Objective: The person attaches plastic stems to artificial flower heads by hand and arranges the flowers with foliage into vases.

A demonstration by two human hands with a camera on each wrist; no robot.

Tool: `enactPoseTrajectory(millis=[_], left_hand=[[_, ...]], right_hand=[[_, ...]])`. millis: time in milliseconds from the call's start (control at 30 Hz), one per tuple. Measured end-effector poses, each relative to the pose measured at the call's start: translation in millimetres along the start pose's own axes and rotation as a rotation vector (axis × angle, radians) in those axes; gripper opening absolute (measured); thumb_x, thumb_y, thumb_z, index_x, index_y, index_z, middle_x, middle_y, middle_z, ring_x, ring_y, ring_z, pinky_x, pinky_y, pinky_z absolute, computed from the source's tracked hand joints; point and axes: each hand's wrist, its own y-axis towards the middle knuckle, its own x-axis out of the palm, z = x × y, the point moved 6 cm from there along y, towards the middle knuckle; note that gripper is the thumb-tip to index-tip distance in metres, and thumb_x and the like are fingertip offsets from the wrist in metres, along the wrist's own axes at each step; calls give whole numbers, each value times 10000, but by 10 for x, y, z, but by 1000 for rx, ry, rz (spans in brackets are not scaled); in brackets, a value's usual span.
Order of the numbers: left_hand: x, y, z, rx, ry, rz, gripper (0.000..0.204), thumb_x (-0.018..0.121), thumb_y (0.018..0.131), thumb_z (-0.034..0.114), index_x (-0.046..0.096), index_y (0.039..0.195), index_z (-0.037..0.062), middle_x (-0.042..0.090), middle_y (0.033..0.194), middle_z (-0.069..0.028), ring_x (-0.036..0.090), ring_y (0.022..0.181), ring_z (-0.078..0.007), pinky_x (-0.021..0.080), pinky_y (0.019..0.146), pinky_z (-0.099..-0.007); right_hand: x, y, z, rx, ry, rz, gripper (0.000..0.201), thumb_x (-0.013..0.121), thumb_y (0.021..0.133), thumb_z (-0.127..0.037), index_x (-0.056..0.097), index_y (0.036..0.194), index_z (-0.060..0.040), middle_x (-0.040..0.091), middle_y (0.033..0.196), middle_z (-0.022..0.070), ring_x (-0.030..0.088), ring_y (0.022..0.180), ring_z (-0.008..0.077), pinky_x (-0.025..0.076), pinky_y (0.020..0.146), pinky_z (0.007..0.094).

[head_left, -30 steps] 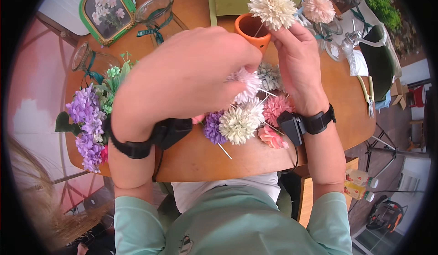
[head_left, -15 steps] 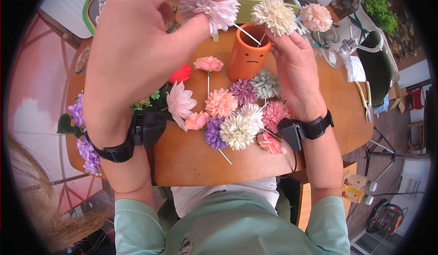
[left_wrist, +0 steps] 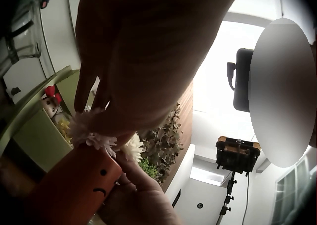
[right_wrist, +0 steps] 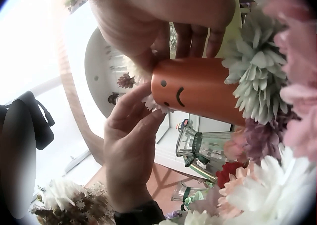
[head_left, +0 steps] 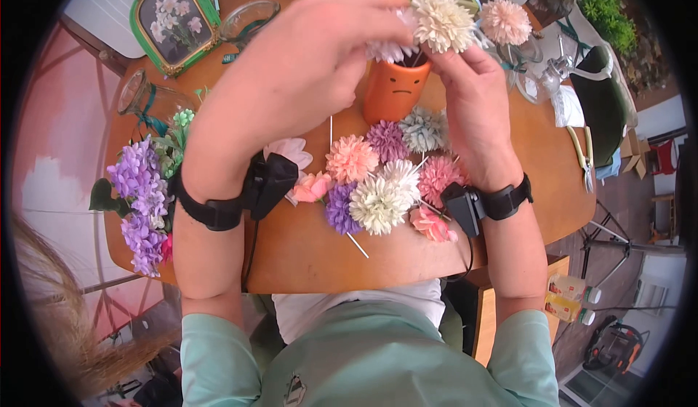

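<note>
An orange vase (head_left: 398, 93) with a drawn frowning face stands upright on the table. At its mouth, my left hand (head_left: 305, 69) pinches a pale lilac artificial flower (head_left: 389, 50) from above, its petals right at the rim in the left wrist view. My right hand (head_left: 476, 105) is at the vase's right side, thumb and finger holding a cream pompom flower (head_left: 442, 21) just under its head. Both stems are mostly hidden by the vase and hands. Loose flowers lie in front of the vase, including a white one (head_left: 379, 207), a peach one (head_left: 352, 158) and a grey-blue one (head_left: 422, 129).
Purple flower sprays (head_left: 142, 200) lie at the left. Behind them are a glass jar (head_left: 134, 94) and a green picture frame (head_left: 174, 25). Pliers (head_left: 584, 160) lie by the right edge. A light pink pompom flower (head_left: 506, 21) stands beyond the right hand.
My left hand has brought the lilac flower up from the pile, then across to the right and down to the vase's mouth. The right hand stays near the rim with the cream flower.
</note>
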Motion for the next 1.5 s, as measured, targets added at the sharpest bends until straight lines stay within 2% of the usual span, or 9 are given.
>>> enactPoseTrajectory(millis=[167,300,400,767,967,1167,1233,1400,1500], left_hand=[[-254,166,663,-13,458,257,241,622,909,-56,728,1124,-36,737,1146,-198,746,889,-228,583,738,-308],[-184,-74,520,-239,84,-67,301,750,834,5,747,1133,30,759,981,-51,711,852,-148,561,755,-331],[357,-334,559,-43,93,-741,445,857,723,213,700,1085,8,707,879,-143,701,852,-348,543,758,-461],[511,-341,440,-201,176,-931,237,708,697,45,620,916,12,695,841,-157,696,875,-372,523,786,-476],[-193,-188,500,-93,-149,-506,407,685,713,5,673,1119,-2,685,1026,-136,628,875,-308,509,819,-392],[-413,-124,386,-562,-297,-141,274,679,949,95,651,1165,-71,673,989,-39,615,881,-109,475,784,-257],[-424,-123,368,-544,-239,-193,260,674,989,113,661,1183,-60,679,1000,-25,623,892,-85,488,788,-235],[-483,-152,361,-556,-510,330,285,745,981,146,683,1200,-25,660,900,-1,574,762,-35,523,669,-220],[-291,4,306,-696,-731,58,195,648,1016,40,693,1182,-52,759,1042,-125,717,826,-119,561,700,-247]], right_hand=[[-1,3,-25,-51,-73,-6,248,722,977,-84,760,1203,11,772,1149,55,683,1060,107,511,968,278],[-113,-10,21,90,-111,-16,263,704,1001,-104,734,1232,17,759,1176,50,667,1098,113,476,1026,300],[-96,21,22,-1,-212,0,227,712,1000,-123,758,1175,14,766,1131,47,663,1081,106,476,1006,296],[-55,9,-33,14,-255,-29,223,748,967,-138,777,1135,7,774,1098,42,675,1016,96,502,936,278],[-29,8,-59,-21,-196,-50,264,753,954,-133,776,1170,17,781,1076,51,689,970,89,530,893,263],[-29,15,-8,31,-131,-34,175,707,993,-98,764,1118,11,768,1116,56,684,1032,110,521,961,301],[-40,25,1,8,-107,-28,227,727,957,-98,785,1149,8,777,1058,37,676,964,82,522,888,261],[-55,12,-1,20,-118,-20,225,724,961,-98,786,1150,6,778,1060,34,680,965,85,520,889,263],[-30,7,-7,19,-109,-27,223,716,973,-108,786,1151,7,779,1065,34,686,973,89,523,896,269]])
